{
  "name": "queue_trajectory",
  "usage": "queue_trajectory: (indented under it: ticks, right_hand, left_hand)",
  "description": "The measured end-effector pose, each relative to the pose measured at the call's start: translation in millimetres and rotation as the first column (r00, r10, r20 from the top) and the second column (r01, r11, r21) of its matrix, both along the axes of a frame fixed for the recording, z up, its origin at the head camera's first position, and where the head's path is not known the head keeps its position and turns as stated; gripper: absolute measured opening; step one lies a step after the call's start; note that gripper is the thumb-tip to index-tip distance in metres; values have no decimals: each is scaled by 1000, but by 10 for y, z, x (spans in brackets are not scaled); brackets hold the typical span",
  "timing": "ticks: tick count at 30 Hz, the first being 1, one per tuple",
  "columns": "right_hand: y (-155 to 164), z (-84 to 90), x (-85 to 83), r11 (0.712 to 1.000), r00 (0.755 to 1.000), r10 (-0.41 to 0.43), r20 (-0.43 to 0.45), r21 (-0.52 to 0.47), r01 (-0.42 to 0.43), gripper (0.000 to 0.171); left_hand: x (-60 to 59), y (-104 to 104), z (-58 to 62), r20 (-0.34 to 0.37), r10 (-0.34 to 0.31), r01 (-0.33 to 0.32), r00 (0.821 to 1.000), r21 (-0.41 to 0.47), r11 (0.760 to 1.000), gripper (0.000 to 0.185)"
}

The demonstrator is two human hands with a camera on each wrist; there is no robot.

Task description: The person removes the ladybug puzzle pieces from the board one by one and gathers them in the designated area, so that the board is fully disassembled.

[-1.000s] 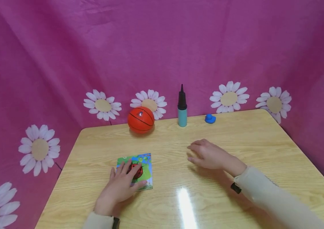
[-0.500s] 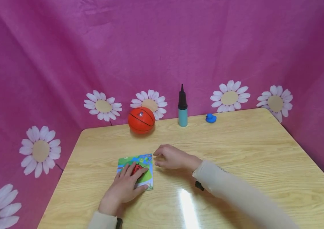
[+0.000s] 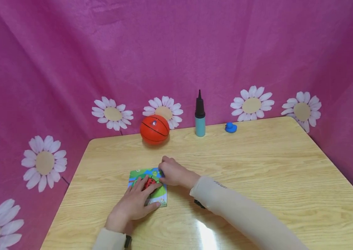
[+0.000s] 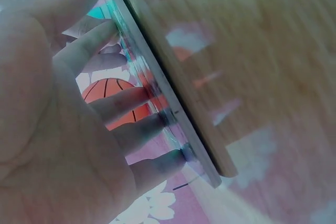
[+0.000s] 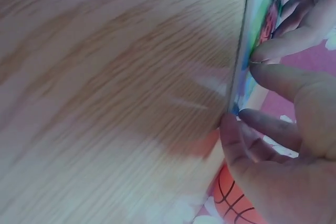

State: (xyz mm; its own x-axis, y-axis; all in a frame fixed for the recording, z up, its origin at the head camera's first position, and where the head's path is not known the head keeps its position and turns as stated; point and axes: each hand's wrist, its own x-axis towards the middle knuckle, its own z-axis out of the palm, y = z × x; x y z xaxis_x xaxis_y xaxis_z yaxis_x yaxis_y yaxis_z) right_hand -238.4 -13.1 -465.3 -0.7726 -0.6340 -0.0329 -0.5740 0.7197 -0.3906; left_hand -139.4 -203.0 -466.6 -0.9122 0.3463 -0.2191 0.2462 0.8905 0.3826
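Both hands on the ladybird card, right pinching its corner

Right hand (image 3: 174, 173) has its grip on the upper right corner of the ladybird card (image 3: 159, 194); in the right wrist view the thumb sits under the edge and the fingertips (image 5: 268, 51) press on top, so it is a pinch, nearly closed. Left hand (image 3: 136, 205) lies flat on the card with fingers spread and straight, pressing it down, nothing curled round it. Card sits lower centre-left of the head frame, flat on the table (image 3: 257, 163).

Top of frame, along the back edge: basketball (image 3: 154, 129), pump (image 3: 199, 118), small blue duck (image 3: 231, 127), all well apart from the hands.

Risks as I see them from here: card is thin and the table looks glossy, so the pinch may slip off the edge. If I lift the corner while the left palm presses down, the card could bend or crease. If the left lets go early, the card may slide away toward the table edge.
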Motion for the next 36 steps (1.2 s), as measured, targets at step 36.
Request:
queue_trajectory:
  ticks: [36]
  right_hand:
    - [32, -125, -133, 887, 944, -90, 317, -405, 220, 31]
  left_hand:
    - [-5, 14, 40, 17, 2, -3, 1000, 7, 1000, 62]
